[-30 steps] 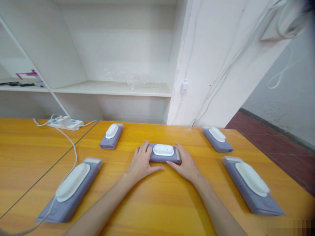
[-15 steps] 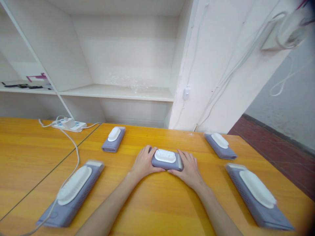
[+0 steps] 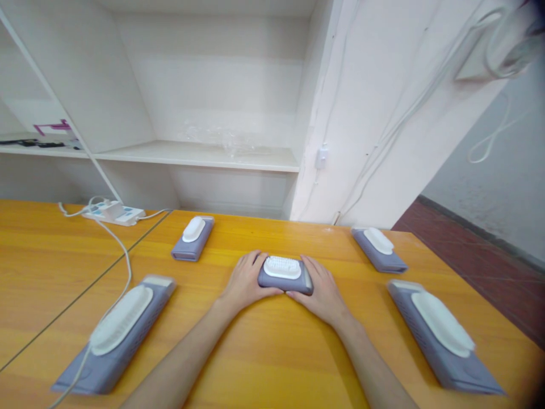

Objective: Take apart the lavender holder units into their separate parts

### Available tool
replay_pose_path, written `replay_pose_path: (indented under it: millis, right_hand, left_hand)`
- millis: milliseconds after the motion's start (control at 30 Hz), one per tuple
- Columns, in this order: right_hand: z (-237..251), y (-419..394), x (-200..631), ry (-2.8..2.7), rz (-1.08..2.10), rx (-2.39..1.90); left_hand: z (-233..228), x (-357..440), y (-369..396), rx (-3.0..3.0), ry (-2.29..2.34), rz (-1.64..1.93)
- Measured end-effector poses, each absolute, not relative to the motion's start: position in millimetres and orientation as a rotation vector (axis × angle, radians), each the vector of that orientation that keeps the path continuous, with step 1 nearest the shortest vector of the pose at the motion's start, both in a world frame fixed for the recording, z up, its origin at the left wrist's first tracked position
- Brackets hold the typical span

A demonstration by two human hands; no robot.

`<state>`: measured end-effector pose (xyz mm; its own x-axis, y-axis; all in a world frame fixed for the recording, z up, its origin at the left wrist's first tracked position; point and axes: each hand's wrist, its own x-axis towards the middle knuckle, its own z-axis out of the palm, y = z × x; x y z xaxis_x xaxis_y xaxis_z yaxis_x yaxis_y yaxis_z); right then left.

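- Here, both hands close around the small grey device (image 3: 284, 274) at the middle of the wooden table (image 3: 272, 352), white bristled pad facing up.
- The left hand (image 3: 246, 282) cups its left end, fingers curled over the far edge and thumb along the near side; the right hand (image 3: 323, 288) does the same at the right end, touching the pale end cap.
- The grip looks like a light two-sided clasp, with both hands wrapped on the device; whether it rests on the table or is raised a little, I cannot tell.
- By my reading, the step in hand is seating or squaring this device in its spot.
- Two more small devices lie farther back, one left (image 3: 192, 238) and one right (image 3: 378, 249); two larger units sit nearer, left (image 3: 116, 332) and right (image 3: 443, 335), well apart from the hands.
- A white cable (image 3: 123, 258) runs from the power strip (image 3: 113, 213) to the left large unit.
- Any next move calls for even pressure from both sides, so the device stays level and straight.
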<state>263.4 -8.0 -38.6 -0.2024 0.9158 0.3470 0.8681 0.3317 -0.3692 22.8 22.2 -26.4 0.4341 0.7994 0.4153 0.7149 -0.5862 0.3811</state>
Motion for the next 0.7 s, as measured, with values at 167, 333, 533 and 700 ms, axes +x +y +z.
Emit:
replay_pose_path:
  millis: [167,333,533,700]
  right_hand:
    - [-38.0,-8.7,263.4,-2.093,0.141,-1.550]
    - [-36.6,-8.8,262.5,-2.084,0.120,-1.548]
    - [-31.7,-10.6,261.0,-2.090,0.053,-1.571]
    - [-29.9,-11.6,259.9,-2.097,0.058,-1.568]
  left_hand:
    - [-26.2,23.5,21.6,2.531,1.356,0.865]
    - [-25.3,23.8,21.2,2.527,1.361,0.865]
    - [-23.3,24.0,20.9,2.525,1.361,0.853]
    - [-23.0,23.9,20.9,2.527,1.352,0.867]
